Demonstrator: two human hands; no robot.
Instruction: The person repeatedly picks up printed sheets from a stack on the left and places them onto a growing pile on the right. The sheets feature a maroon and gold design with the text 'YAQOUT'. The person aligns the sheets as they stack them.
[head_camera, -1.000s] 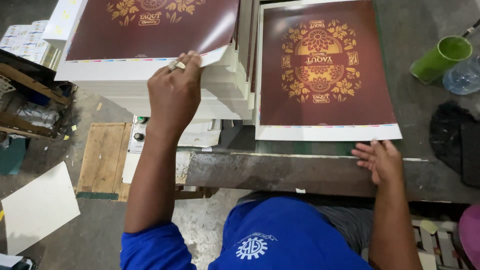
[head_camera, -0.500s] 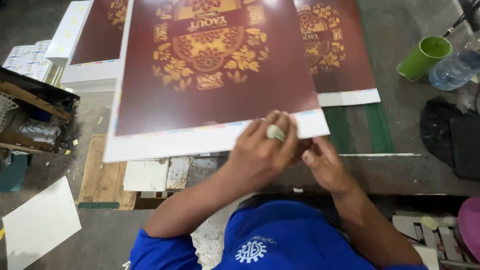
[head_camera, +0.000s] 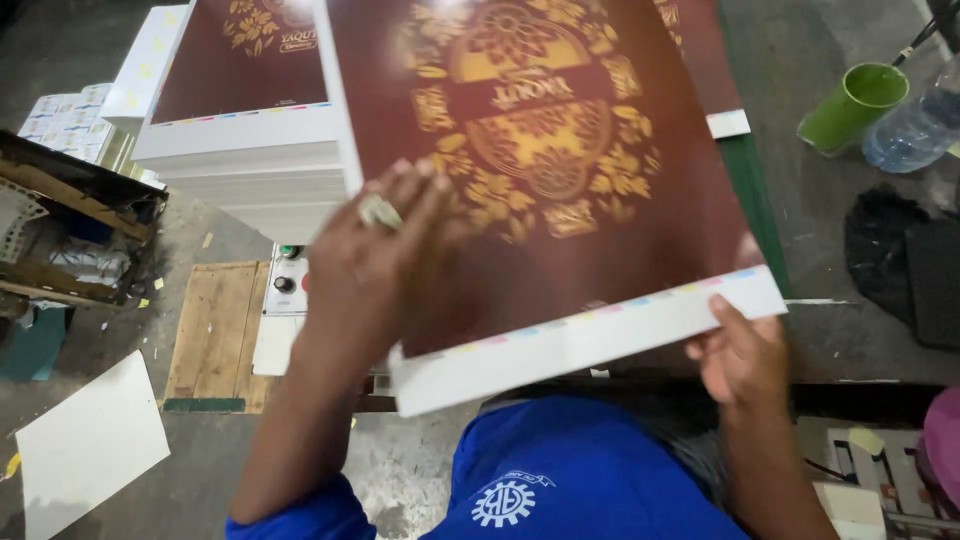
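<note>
I hold a large printed sheet (head_camera: 570, 170), dark maroon with a gold ornament and a white margin, lifted and tilted in front of me. My left hand (head_camera: 385, 255), with a ring on one finger, lies flat on the sheet's near left part. My right hand (head_camera: 740, 350) grips the sheet's near right corner from below. A tall stack of the same printed sheets (head_camera: 240, 120) stands at the left. The lifted sheet hides most of the table behind it.
A green cup (head_camera: 850, 105) and a clear plastic bottle (head_camera: 915, 125) stand at the right, with a black bag (head_camera: 905, 265) below them. On the floor at the left are a wooden pallet (head_camera: 215, 330), a white board (head_camera: 90, 445) and a box of scraps (head_camera: 70, 240).
The sheet came off the left stack, swung to the middle, and now sits closer and tilted. My right hand left the table edge and took the sheet's right corner.
</note>
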